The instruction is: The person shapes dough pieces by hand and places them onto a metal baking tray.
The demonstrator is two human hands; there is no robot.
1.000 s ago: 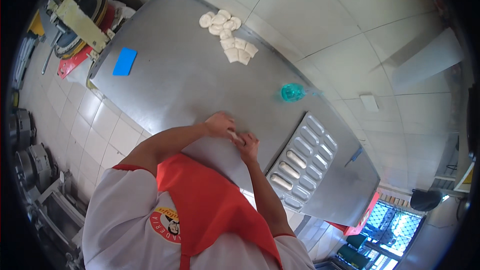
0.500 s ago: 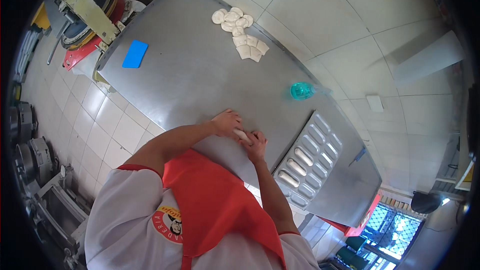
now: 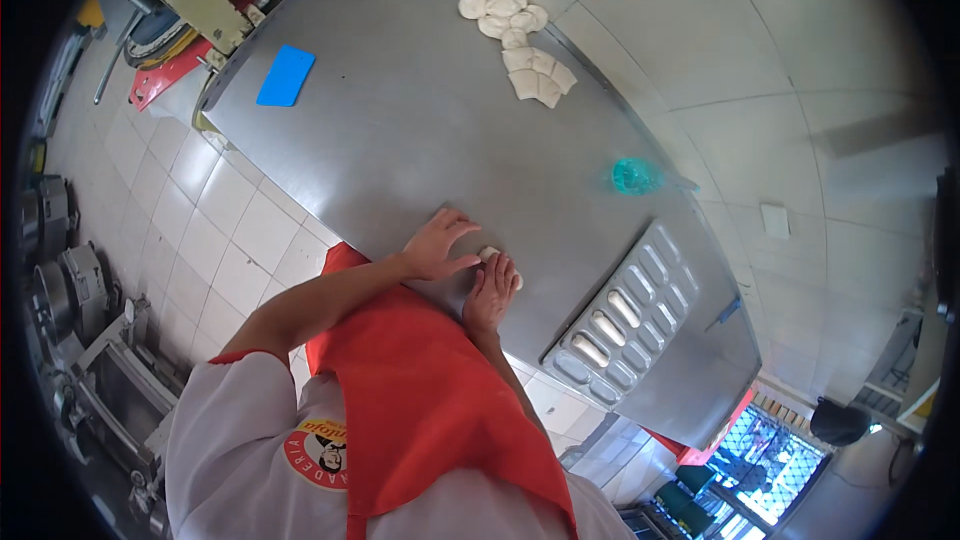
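A small piece of pale dough (image 3: 490, 255) lies on the steel table (image 3: 420, 130) near its front edge. My left hand (image 3: 438, 245) rests flat beside it with fingers spread, fingertips touching the dough. My right hand (image 3: 492, 292) lies flat over the dough's near end, fingers extended. Both forearms come in over my red apron.
A metal baking tray with oblong moulds (image 3: 625, 320), some holding shaped dough, sits to the right. A pile of dough pieces (image 3: 520, 40) lies at the far side. A teal object (image 3: 632, 176) and a blue scraper (image 3: 286, 75) rest on the table. Machines stand at left.
Both hands stay on the dough piece, shifting slightly over it; the left fingers have spread out. The view has shifted a little.
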